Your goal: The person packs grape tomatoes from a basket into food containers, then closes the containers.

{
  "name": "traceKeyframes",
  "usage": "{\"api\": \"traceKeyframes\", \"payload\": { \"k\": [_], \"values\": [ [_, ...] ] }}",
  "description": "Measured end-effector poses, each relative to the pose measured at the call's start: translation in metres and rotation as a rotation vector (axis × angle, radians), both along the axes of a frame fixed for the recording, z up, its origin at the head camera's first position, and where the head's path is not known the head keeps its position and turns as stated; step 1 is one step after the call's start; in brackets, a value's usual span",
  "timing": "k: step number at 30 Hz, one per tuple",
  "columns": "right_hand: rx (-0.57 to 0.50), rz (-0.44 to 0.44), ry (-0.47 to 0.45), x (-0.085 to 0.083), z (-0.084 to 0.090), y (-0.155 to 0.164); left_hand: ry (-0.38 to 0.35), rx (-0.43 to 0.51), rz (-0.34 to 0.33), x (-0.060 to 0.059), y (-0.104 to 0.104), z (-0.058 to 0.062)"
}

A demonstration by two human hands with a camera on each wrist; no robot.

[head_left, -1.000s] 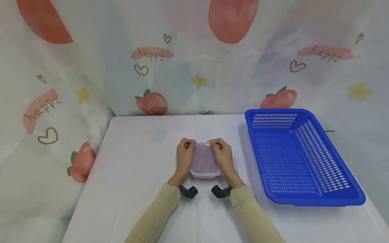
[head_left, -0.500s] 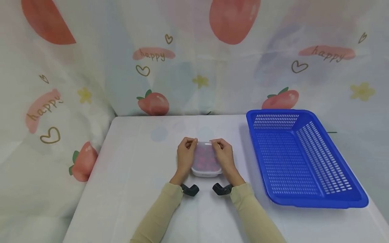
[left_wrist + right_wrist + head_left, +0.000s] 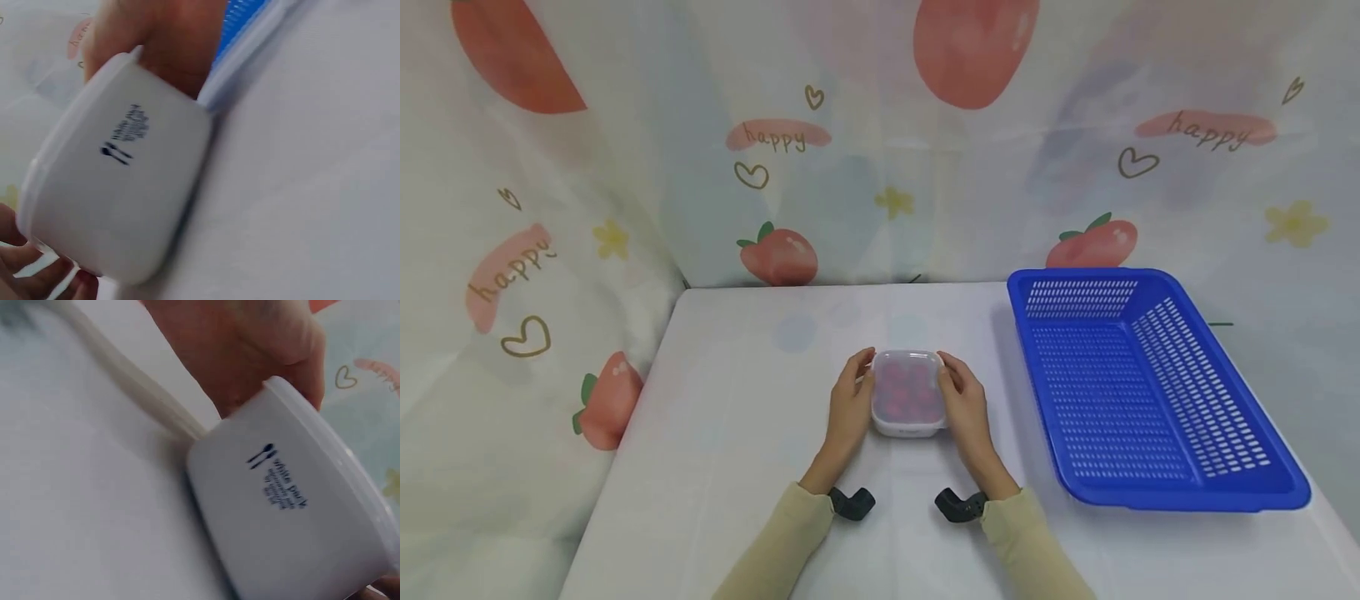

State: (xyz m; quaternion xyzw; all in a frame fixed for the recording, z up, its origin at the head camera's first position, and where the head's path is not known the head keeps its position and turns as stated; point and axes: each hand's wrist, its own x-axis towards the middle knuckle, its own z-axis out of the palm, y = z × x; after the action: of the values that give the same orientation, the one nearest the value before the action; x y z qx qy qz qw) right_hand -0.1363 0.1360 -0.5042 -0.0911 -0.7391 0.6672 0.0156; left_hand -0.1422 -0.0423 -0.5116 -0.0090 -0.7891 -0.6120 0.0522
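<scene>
A small white plastic food container (image 3: 907, 431) stands in the middle of the table with a translucent lid (image 3: 910, 387) on top. Round red pieces show through the lid. My left hand (image 3: 848, 407) holds the container's left side, thumb near the lid's edge and fingers toward the far corner. On the opposite side, my right hand (image 3: 967, 410) holds it the same way. Both wrist views show the container's front wall with a dark printed fork-and-spoon mark (image 3: 261, 456) and small lettering. Several left fingertips (image 3: 44, 275) curl against the side in the left wrist view.
A large blue plastic basket (image 3: 1112, 493) with slotted walls stands at the right of the table. The white-covered table (image 3: 737, 433) extends left and in front of the hands. A patterned cloth (image 3: 850, 200) hangs behind and at the left.
Both hands have left the lid's far edge and slid outward and back to the container's two sides. The lid now shows fully. The container stays in about the same place.
</scene>
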Motion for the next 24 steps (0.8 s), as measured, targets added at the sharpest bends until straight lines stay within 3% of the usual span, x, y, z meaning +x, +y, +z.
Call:
{"api": "traceKeyframes", "payload": {
  "k": [5,13,16,20,24],
  "values": [
    [0.002,0.0,0.024,0.007,-0.006,-0.002,0.019,-0.009,-0.053,0.009,-0.001,-0.014],
    [0.021,0.012,0.071,0.003,-0.008,0.003,0.062,0.001,-0.1,0.006,0.003,-0.018],
    [0.057,0.024,0.064,0.002,-0.005,0.006,0.035,-0.026,-0.098,0.006,0.002,-0.011],
    [0.137,0.043,0.068,0.003,0.0,0.01,-0.021,-0.056,-0.046,0.009,-0.003,0.003],
    [0.223,0.062,0.07,0.014,0.011,0.014,0.002,-0.127,-0.021,0.014,-0.015,0.017]
  ]
}}
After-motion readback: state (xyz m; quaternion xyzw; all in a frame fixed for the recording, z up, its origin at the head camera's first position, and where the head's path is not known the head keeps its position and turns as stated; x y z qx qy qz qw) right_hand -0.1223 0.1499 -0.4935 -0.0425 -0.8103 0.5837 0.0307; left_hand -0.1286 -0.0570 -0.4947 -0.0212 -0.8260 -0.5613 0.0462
